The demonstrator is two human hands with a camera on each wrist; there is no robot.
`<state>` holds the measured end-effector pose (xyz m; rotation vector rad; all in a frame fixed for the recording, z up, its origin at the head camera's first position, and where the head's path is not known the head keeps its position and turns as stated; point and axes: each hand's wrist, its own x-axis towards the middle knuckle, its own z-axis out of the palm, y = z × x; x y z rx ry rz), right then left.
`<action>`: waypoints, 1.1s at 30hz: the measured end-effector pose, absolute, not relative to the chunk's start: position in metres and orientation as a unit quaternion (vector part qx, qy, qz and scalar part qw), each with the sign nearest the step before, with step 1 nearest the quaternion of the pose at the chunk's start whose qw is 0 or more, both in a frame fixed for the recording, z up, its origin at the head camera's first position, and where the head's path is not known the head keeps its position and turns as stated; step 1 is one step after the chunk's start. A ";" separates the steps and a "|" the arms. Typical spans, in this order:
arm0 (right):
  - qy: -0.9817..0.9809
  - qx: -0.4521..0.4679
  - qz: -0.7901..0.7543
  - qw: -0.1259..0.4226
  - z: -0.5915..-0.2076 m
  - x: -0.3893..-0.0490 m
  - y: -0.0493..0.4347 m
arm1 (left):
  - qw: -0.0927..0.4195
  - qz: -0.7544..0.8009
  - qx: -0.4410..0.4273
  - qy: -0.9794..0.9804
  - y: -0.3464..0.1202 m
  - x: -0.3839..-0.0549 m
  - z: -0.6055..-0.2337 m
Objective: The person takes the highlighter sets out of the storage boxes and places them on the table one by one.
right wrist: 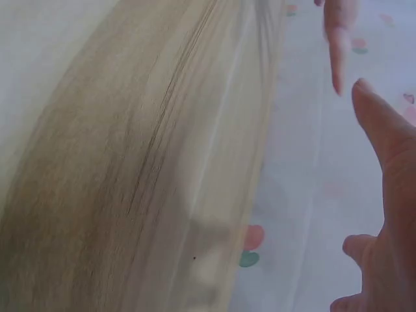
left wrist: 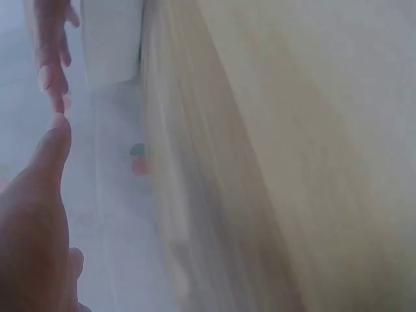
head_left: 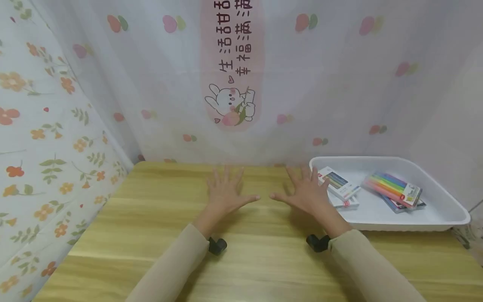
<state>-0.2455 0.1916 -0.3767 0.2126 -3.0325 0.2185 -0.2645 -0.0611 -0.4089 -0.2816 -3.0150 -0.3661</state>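
Note:
Over the far part of the wooden table (head_left: 249, 247), my left hand (head_left: 223, 195) has its fingers spread and holds nothing. My right hand (head_left: 307, 193) mirrors it, palm facing down and fingers splayed, just left of a white tray (head_left: 381, 227). The two thumbs point at each other with a small gap between them in the head view. In the left wrist view the left hand (left wrist: 32, 221) shows its thumb extended, and in the right wrist view the right hand (right wrist: 396, 214) does the same. Both hands appear raised above the tabletop.
In the tray lie a white box of coloured pens (head_left: 338, 183) on another white box (head_left: 349, 204), and a clear pack of rainbow-coloured pens (head_left: 394, 187) on a darker pack (head_left: 396, 204). A printed curtain (head_left: 158, 84) hangs behind the table; floral cloth (head_left: 49, 167) hangs left.

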 end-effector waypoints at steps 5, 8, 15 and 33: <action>-0.994 0.069 0.067 0.050 -0.369 -0.235 0.196 | 0.048 -0.111 -0.100 -0.988 -0.058 -0.259 -0.404; -0.994 0.067 0.066 0.050 -0.365 -0.229 0.200 | 0.045 -0.129 -0.103 -0.985 -0.054 -0.255 -0.400; -0.991 0.068 0.085 0.078 -0.361 -0.210 0.223 | 0.019 -0.191 -0.129 -0.973 -0.034 -0.244 -0.396; -0.914 0.207 0.161 0.309 -0.372 -0.181 0.333 | 0.013 -0.418 -0.168 -0.893 0.046 -0.218 -0.386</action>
